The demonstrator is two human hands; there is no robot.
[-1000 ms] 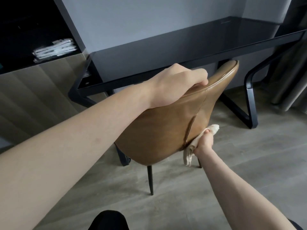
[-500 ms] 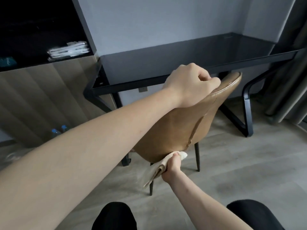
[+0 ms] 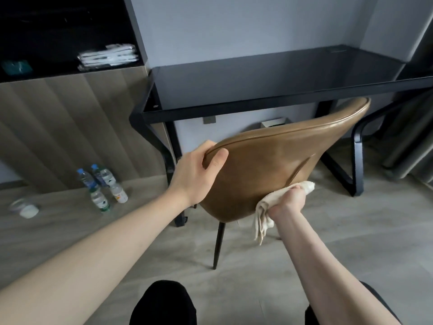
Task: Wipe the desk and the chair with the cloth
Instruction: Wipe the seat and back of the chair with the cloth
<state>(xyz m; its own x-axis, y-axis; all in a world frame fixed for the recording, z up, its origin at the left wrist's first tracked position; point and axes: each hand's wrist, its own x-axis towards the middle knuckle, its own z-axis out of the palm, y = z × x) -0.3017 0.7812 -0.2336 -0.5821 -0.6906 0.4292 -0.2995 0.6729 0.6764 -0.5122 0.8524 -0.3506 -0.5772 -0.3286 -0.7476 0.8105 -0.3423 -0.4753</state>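
Cloth (image 3: 263,211) bunched in my right hand (image 3: 287,201) presses the brown chair's (image 3: 262,170) lower back; my left hand (image 3: 196,174) grips its top edge, steadying it for wiping.

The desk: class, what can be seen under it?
Under the desk: black frame legs, a wall socket and a white box. The chair back covers the rest of the box and its own seat.
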